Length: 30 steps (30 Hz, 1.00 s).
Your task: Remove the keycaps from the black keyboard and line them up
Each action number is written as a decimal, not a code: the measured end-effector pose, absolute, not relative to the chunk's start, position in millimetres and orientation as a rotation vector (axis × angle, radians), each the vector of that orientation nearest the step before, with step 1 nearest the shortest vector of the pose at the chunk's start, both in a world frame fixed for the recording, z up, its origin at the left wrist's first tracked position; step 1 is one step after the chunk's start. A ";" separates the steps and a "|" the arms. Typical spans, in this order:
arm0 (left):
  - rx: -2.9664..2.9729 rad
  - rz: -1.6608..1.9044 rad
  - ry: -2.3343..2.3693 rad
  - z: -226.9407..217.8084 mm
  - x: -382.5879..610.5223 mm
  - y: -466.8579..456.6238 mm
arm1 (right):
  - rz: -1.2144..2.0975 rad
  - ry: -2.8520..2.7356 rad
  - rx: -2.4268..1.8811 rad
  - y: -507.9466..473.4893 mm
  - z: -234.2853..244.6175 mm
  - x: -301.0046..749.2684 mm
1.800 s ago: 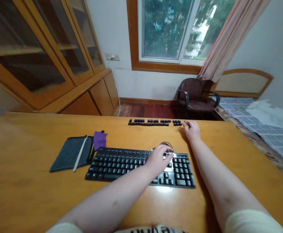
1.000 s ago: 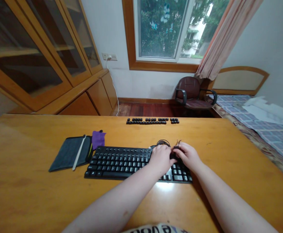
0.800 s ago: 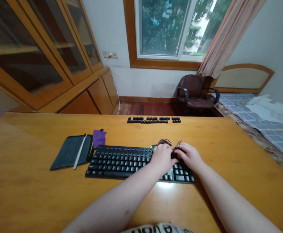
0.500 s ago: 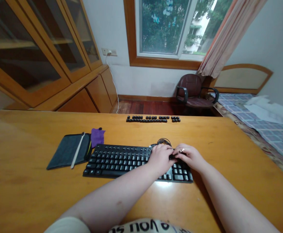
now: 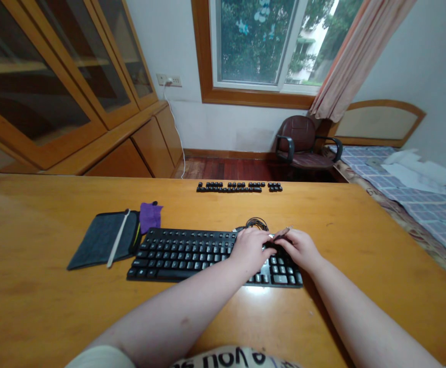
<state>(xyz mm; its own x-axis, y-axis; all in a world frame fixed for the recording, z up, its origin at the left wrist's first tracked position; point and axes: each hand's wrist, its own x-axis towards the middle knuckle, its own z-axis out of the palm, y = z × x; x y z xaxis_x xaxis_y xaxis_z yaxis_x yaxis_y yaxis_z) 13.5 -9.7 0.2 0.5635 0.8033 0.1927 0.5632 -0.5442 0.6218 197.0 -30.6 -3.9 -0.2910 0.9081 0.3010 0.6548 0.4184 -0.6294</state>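
Keyboard (image 5: 184, 255): position?

Flat on the table (image 5: 264, 322) in front of me, both my hands over its upper right part. Loose keycaps (image 5: 228, 189) in two rows near the far edge; coiled cable (image 5: 257, 223) just behind the keyboard.

Fingers?

Right hand (image 5: 301, 248): thumb and forefinger appear to pinch a slim brownish tool (image 5: 282, 233), slanted above the keys. Left hand (image 5: 249, 249): bent across the keys beside it, thumb apart from the forefinger; whether it grips anything, I cannot tell.

Technique, in your judgement?

Brace the keyboard with my left palm so it does not slide. Square the tool over one key, load it evenly, no twisting; a slanted load could mark a key. Left thumb best out of the tool's path.

Legible writing?

Upside down on my clothing (image 5: 236, 356): "you", with part-letters either side. Key legends too small to read; no brand made out. Grey pouch (image 5: 88, 243), white stick (image 5: 118, 237) across it, purple cloth (image 5: 149, 217): no lettering visible to me.
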 end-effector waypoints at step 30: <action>2.097 0.840 1.115 4.0 13.4 -10.6 | 0.562 -1.544 -1.260 -35.3 -7.2 187.2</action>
<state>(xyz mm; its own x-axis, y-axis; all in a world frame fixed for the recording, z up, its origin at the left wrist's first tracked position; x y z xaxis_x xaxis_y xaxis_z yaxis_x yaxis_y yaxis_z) 13.4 -10.6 4.0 0.4434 0.8622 0.2449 0.4733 -0.4572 0.7529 187.2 -35.3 -7.2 0.0684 0.9093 0.4105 0.4332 0.3435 -0.8333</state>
